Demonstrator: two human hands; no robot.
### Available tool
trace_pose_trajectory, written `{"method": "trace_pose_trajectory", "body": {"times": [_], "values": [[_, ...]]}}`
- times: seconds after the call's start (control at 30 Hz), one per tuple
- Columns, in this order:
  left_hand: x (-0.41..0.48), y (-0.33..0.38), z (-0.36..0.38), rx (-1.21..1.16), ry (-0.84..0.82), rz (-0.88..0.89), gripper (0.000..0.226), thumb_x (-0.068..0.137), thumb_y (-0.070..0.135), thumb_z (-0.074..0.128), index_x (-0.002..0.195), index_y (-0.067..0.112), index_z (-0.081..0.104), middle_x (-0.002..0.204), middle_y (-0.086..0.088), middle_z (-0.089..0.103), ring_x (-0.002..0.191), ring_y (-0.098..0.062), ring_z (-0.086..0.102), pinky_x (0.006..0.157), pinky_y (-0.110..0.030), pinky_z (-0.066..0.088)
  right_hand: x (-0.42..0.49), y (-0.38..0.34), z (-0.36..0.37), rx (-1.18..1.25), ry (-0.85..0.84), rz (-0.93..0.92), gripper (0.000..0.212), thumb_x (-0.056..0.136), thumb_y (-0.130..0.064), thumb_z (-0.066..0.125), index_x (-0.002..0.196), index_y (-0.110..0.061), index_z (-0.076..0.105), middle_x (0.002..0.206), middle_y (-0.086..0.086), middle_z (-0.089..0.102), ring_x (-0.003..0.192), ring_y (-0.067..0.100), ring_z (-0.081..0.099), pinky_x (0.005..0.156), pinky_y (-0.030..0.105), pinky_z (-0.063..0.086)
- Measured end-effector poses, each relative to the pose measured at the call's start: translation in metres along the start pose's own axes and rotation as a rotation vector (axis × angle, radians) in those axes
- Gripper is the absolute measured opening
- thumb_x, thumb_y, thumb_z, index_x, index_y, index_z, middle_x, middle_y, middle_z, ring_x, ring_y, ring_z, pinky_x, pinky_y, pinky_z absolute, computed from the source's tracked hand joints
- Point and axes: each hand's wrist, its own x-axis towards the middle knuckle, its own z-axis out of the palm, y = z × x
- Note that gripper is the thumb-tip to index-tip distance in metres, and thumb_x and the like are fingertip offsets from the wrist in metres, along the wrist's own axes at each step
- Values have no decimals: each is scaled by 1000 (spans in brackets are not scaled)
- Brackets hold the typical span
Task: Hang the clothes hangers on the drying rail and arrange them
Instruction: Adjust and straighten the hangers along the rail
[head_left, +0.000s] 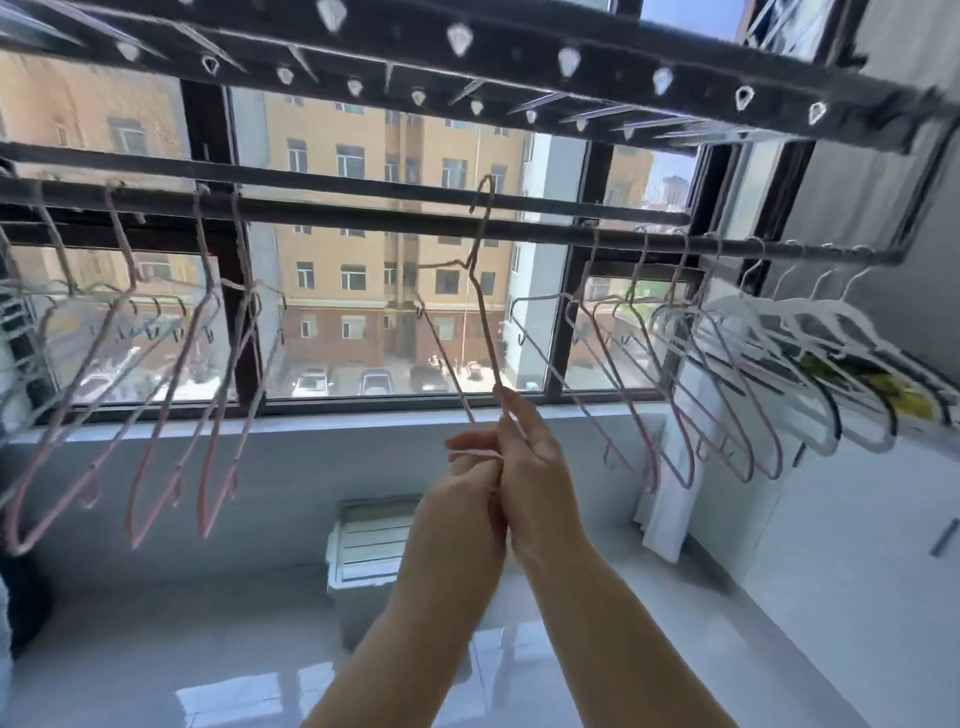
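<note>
Both hands (498, 483) grip pink hanger (480, 312) | hook above them, at rail (363, 213) height

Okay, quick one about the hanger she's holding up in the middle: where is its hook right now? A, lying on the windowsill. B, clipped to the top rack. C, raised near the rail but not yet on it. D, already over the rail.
C: the hanger is held from below by the right hand and the left hand, and its hook stands in front of the rail, not looped over it.
</note>
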Motion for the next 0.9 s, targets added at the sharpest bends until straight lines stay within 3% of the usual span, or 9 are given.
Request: {"method": "trace_pose_trajectory", "body": {"times": [0.1, 0.27, 0.43, 0.57, 0.9], "values": [[5, 16, 22, -56, -25, 39, 24, 76, -9, 50, 83, 8, 67, 88, 8, 58, 71, 2, 54, 64, -5, 40, 2, -9, -26, -45, 59, -9, 29, 99, -16, 38, 124, -24, 51, 66, 2, 70, 56, 11, 63, 58, 21, 51], [14, 31, 50, -104, -60, 53, 24, 75, -10, 52, 83, 5, 68, 88, 1, 61, 77, -11, 61, 68, -21, 49, 9, -20, -55, -91, 97, -16, 30, 98, -18, 39, 124, -27, 52, 67, 2, 71, 60, 11, 65, 67, 26, 51], [22, 35, 63, -82, -58, 58, 22, 76, -7, 53, 84, 7, 68, 88, 5, 59, 76, -9, 60, 67, -14, 48, 15, -26, -67, -109, 104, -17, 30, 98, -18, 38, 123, -26, 52, 65, 0, 71, 58, 9, 65, 63, 24, 52], [30, 36, 68, -94, -71, 38, 20, 75, -6, 51, 82, 5, 67, 90, -2, 63, 74, -16, 62, 69, -34, 51, 24, -30, -70, -118, 107, -8, 30, 99, -19, 38, 125, -26, 51, 64, 1, 71, 57, 13, 64, 61, 27, 50], [29, 36, 72, -105, -78, 26, 18, 82, -2, 51, 90, 3, 66, 84, 1, 56, 71, -13, 56, 61, -18, 42, 22, -29, -75, -202, 107, 36, 32, 99, -22, 36, 128, -27, 48, 69, 0, 71, 62, 10, 66, 58, 23, 51]]}}
